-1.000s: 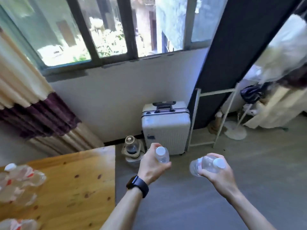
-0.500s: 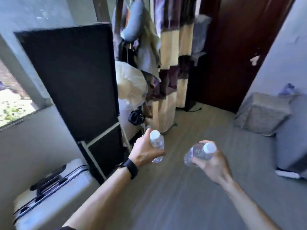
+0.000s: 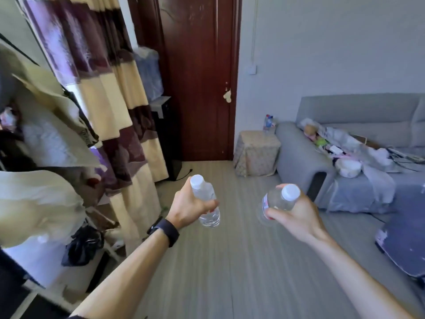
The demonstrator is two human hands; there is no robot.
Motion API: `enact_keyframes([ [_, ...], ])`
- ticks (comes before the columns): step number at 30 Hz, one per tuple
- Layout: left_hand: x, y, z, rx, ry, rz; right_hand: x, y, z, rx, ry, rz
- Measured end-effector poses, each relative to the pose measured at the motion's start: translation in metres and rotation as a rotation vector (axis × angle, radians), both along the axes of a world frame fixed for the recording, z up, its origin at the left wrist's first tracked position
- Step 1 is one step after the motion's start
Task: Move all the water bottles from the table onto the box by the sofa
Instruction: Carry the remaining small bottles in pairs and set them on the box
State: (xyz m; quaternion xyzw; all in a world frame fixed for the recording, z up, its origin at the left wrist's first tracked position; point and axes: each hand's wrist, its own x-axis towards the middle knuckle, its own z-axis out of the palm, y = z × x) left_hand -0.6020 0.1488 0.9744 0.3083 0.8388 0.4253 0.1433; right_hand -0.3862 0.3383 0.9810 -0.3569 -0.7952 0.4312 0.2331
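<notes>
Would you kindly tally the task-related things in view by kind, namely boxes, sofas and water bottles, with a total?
Box: 1
Sofa: 1
Water bottles: 3 (left-hand bottle, right-hand bottle, bottle on the box)
Total: 5

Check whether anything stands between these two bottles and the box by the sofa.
Nothing visible: bare floor runs from the left bottle and right bottle to the box; another bottle stands at its back corner.

box (image 3: 256, 153) left of sofa (image 3: 345, 162), bottle (image 3: 268, 122) on box
</notes>
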Motion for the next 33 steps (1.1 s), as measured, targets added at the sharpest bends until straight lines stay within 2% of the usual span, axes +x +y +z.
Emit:
enact_keyframes([
  [4, -0.049, 0.081, 0.014, 0.015, 0.044, -0.079, -0.043, 0.079, 0.007, 0.041, -0.019, -0.051],
  [11, -0.155, 0.213, 0.016, 0.003, 0.107, -0.038, -0.137, 0.214, 0.033, 0.07, 0.035, -0.075],
  [15, -0.209, 0.272, 0.014, 0.033, 0.089, 0.005, -0.191, 0.284, 0.036, 0.062, 0.04, -0.052],
  [20, -0.281, 0.342, -0.003, -0.025, 0.068, 0.009, -0.265, 0.358, 0.019, 0.012, 0.005, -0.042],
  [27, -0.404, 0.465, -0.034, -0.026, 0.005, -0.039, -0.377, 0.468, -0.015, -0.044, -0.026, -0.066],
  [33, -0.509, 0.585, -0.026, -0.024, -0.022, -0.081, -0.471, 0.577, -0.012, -0.013, -0.023, -0.109],
])
